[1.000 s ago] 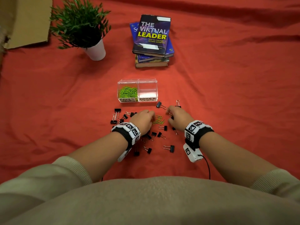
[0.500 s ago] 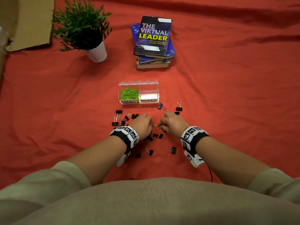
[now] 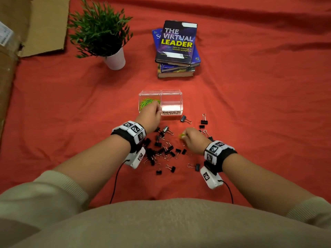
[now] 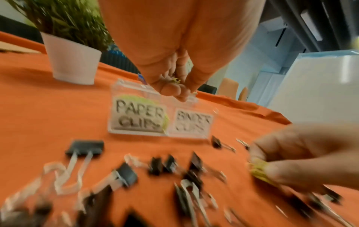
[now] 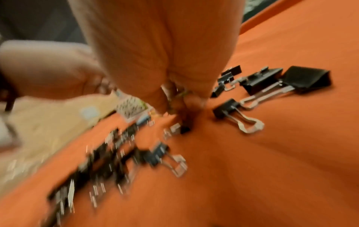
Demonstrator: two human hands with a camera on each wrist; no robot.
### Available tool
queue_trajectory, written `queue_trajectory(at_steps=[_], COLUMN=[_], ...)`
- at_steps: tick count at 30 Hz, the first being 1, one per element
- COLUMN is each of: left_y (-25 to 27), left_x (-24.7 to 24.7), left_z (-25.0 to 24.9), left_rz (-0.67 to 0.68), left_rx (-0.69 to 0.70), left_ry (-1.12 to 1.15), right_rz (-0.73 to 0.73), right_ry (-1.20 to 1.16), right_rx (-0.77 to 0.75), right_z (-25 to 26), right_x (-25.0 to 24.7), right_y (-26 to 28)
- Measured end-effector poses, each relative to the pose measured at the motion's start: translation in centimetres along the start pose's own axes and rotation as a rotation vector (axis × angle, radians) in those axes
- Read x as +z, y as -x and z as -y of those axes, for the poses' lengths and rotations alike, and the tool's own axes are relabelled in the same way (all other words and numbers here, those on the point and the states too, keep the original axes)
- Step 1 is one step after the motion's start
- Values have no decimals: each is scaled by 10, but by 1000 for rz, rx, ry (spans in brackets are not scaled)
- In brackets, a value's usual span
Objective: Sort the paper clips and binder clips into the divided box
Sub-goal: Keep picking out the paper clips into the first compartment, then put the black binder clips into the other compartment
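A clear divided box (image 3: 171,94) stands on the red cloth, with green paper clips (image 3: 146,102) in its left compartment and the right one, labelled binder clips, empty. My left hand (image 3: 152,113) hovers over the paper clip side, its curled fingers holding a few green paper clips (image 4: 175,80). My right hand (image 3: 189,137) sits lower by the pile and pinches a bunch of green paper clips (image 3: 181,135) (image 4: 259,170). Several black binder clips (image 3: 161,149) lie scattered between my wrists.
A potted plant (image 3: 111,51) stands at the back left and a stack of books (image 3: 176,49) behind the box. Flat cardboard (image 3: 32,27) covers the far left corner. More binder clips (image 3: 204,120) lie right of the box.
My left hand has risen from the pile and moved forward to the box's paper clip side. The right hand stayed by the pile, now pinching green clips.
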State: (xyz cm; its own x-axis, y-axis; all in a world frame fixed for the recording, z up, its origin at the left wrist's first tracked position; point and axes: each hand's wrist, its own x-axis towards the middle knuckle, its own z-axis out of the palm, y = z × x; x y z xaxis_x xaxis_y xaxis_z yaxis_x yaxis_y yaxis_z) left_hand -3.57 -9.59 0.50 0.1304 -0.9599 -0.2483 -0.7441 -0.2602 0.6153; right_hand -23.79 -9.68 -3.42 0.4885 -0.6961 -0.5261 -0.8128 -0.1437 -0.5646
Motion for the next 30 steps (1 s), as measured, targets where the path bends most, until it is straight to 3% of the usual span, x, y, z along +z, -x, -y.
queue_trajectory(at_steps=[5, 8, 10, 13, 17, 22, 27, 30], left_y=[-33, -45, -46, -38, -10, 28, 42, 41], left_x=[-30, -36, -36, -41, -44, -29, -18, -18], left_z=[17, 24, 26, 31, 54, 92, 110, 109], left_rz=[-51, 67, 92, 8, -133, 54, 227, 303], left_rx=[-37, -22, 23, 85, 17, -105, 19, 34], left_ry=[-82, -211, -237, -148, -60, -157, -125, -225], right_rz=[46, 29, -24, -118, -152, -89, -216, -12], right_ry=[-240, -329, -262, -109, 173, 319, 281, 356], right_rx=[98, 37, -3, -35, -73, -153, -321, -340], right_z=[28, 53, 73, 103, 137, 152, 138, 124], right_x=[-43, -60, -64, -60, -45, -31, -8, 14], right_y=[-5, -20, -37, -64, -92, -101, -70, -49])
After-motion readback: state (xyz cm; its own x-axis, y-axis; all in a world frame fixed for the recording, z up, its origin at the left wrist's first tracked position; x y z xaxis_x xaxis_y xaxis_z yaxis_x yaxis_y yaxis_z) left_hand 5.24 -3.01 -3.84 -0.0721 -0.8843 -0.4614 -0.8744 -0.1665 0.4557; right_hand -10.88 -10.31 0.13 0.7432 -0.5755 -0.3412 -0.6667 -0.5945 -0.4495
